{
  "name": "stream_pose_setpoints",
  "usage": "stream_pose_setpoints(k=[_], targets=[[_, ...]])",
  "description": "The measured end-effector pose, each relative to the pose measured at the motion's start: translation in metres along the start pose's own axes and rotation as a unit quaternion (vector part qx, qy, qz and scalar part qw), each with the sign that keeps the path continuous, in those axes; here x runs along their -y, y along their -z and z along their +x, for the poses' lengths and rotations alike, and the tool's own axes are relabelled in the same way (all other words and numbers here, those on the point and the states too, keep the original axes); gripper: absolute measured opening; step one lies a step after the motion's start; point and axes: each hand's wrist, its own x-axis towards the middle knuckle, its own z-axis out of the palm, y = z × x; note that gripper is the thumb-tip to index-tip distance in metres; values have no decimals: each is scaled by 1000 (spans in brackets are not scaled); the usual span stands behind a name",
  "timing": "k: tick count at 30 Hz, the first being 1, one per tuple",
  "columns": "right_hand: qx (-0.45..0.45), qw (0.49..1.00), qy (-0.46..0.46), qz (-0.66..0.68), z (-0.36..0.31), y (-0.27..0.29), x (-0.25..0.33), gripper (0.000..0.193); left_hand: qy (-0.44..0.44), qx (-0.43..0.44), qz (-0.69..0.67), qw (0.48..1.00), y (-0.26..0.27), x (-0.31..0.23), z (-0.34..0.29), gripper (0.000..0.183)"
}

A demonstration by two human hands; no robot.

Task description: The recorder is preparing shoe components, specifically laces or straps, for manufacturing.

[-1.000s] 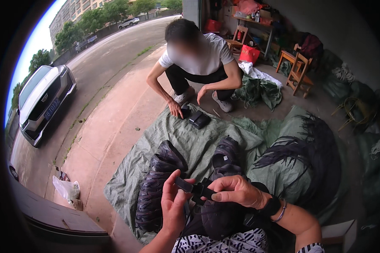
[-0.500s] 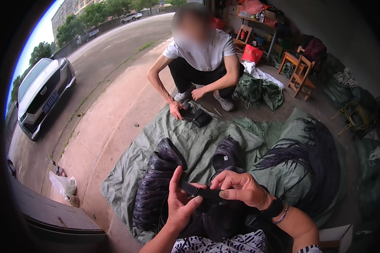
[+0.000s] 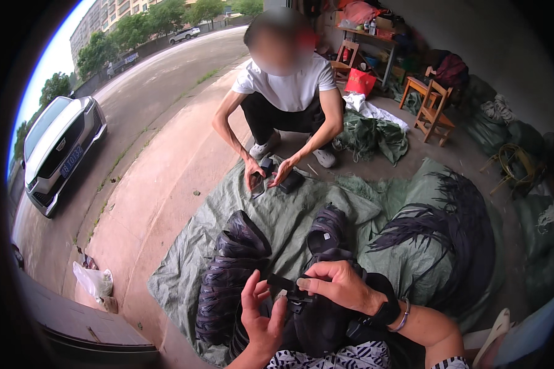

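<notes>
Above my lap, my right hand (image 3: 341, 286) pinches a short black strap (image 3: 281, 281) between thumb and fingertips. My left hand (image 3: 261, 313) is at the strap's other end, its index finger raised and its thumb and other fingers curled round that end. Beneath them lies a dark, padded, shoe-like piece (image 3: 317, 323), partly covered by my hands. To the left, a row of nested dark shoe uppers (image 3: 231, 295) lies on a green woven sheet (image 3: 181, 264). A shorter stack of similar uppers (image 3: 327, 229) lies just beyond my right hand.
A bundle of dark strips (image 3: 465, 227) lies on the sheet at right. Across from me a squatting person (image 3: 289, 92) handles small black pieces. Wooden chairs (image 3: 434, 111) and sacks stand at back right, a white car (image 3: 61, 150) at left, a plastic bag (image 3: 93, 281) near the doorway.
My hands have come lower and the strap has tilted between them. The person opposite has brought both hands together over a small dark piece. The view has shifted slightly.
</notes>
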Motion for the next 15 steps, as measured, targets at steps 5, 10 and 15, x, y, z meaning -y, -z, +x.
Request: stream_pose_setpoints(k=[5,10,15], targets=[[7,998,54,-30,2,-8,-9,24,-222,84,100,966,6,-18,0,29],[-26,992,71,-99,4,-21,4,23,-228,158,272,922,3,-17,9,34],[-55,943,209,-254,3,-31,16,9,-257,213,334,881,7,-21,16,26]])
